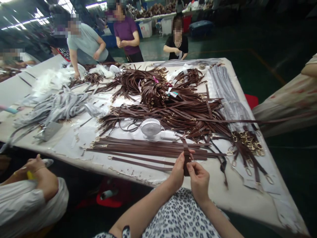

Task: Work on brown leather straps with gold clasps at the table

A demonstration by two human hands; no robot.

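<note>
At the table's near edge, my left hand [178, 169] is closed round a dark brown leather strap [186, 162]. My right hand [200, 180] pinches the same strap from the right, thumb against its lower part. The strap runs up from my fingers toward the fan's handle. Just beyond my hands, several brown straps [148, 148] with gold buckles lie side by side on the table. A small white fan [151, 128] rests behind them, in front of a large tangled pile of brown straps [158, 109].
Grey wrapped straps [61, 105] cover the table's left part. Gold clasps [247, 142] hang together at the right, below plastic-wrapped straps [225, 89]. Several people stand or sit around the table [262, 205]; one person's arms [37, 175] are at lower left.
</note>
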